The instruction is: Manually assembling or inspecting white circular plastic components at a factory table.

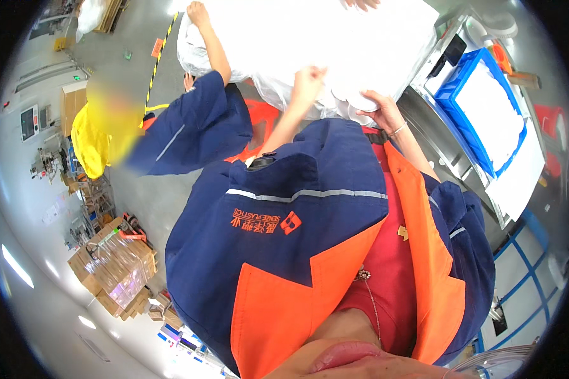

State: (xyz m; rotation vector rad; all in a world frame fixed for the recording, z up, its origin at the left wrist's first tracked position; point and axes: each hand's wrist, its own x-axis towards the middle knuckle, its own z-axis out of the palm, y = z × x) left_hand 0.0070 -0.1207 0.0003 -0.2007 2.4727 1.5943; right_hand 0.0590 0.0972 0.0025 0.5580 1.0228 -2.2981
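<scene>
In the head view, a white round piece [362,101] is gripped at its edge by the right hand [384,112], seemingly for steadiness, right of the left hand [307,82], whose fingers' grip cannot be told, with a white covered surface [335,35] spread beyond both hands' fingers, a blue crate [447,95] to their right and grey floor [136,72] well to their left.

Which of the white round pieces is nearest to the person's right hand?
The rightmost white round piece, between the thumb and fingers of the right hand; the other white pieces lie left of it.

Bright ceiling lights [17,266], washed-out white work surface [335,38], curved fisheye edges, black corners
</scene>
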